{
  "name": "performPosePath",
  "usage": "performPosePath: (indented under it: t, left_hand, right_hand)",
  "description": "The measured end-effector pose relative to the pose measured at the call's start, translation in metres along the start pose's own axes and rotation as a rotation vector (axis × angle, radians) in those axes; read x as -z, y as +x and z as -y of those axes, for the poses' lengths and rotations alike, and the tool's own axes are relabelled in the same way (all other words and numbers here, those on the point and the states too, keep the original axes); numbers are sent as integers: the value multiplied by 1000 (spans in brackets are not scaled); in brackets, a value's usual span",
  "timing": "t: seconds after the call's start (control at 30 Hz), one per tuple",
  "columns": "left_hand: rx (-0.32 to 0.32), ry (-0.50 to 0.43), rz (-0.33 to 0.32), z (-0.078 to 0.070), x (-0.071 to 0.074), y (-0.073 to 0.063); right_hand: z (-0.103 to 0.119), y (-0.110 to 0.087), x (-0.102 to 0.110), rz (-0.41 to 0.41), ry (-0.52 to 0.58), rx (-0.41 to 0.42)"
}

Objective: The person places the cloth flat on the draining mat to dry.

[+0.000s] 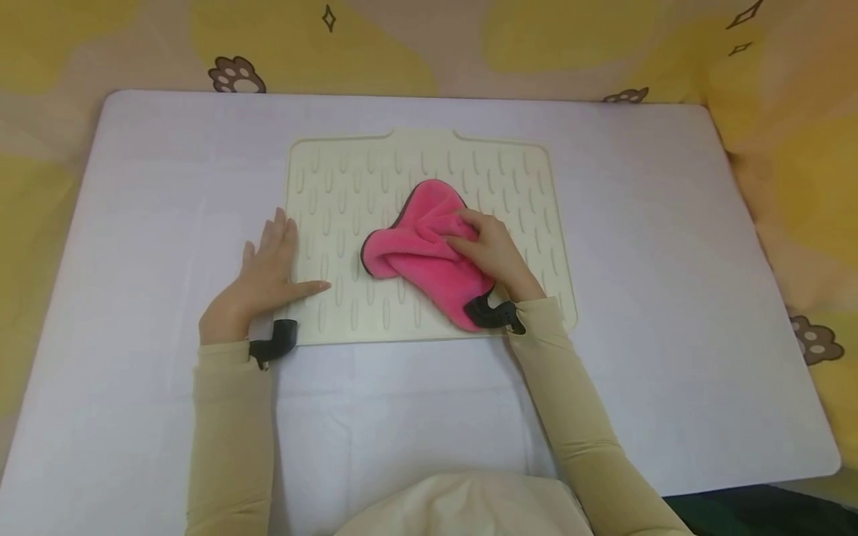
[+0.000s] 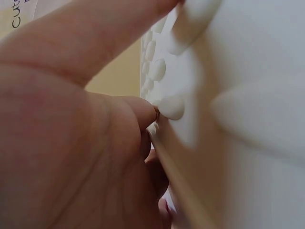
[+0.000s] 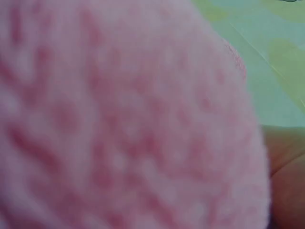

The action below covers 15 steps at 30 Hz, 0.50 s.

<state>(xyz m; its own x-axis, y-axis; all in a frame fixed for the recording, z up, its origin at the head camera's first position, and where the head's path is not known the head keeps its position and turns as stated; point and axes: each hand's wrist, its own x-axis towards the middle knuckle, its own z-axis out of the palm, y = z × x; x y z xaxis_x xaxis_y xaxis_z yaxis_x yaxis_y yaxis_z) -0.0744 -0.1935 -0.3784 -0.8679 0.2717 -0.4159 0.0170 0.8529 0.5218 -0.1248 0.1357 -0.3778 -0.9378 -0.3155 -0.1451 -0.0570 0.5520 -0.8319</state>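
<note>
A cream mat with raised oval ridges [image 1: 335,313] lies flat on the white table. My left hand [image 1: 261,279] rests on its left edge, fingers straight and thumb stretched over the ridges; the left wrist view shows the palm [image 2: 95,157] close beside the ridged surface. Over the middle of the mat, my right hand [image 1: 496,249] grips a bunched pink plush cloth [image 1: 429,257] with dark edging, thumb and fingers pinching a fold. In the right wrist view the cloth [image 3: 143,114] fills most of the picture and hides the fingertips.
The white table [image 1: 670,298] extends around the mat on all sides. Yellow patterned fabric [image 1: 402,45] with paw prints hangs behind its far edge and along the right. A black wrist camera [image 1: 273,342] sits at the left wrist, another [image 1: 492,313] at the right, against the cloth.
</note>
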Motion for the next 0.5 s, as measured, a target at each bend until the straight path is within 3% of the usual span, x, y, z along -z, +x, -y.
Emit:
performPosePath:
  t: [0.27, 0.4, 0.5]
  left_hand:
    - [-9, 0, -14, 0, 1, -2]
    - [-1, 3, -21, -11, 9, -8]
    - [-14, -22, -63, -25, 16, -16]
  right_hand:
    - [1, -7, 20, 83, 27, 56]
    - [0, -10, 34, 68, 51, 87]
    - [-3, -9, 44, 38, 77, 88]
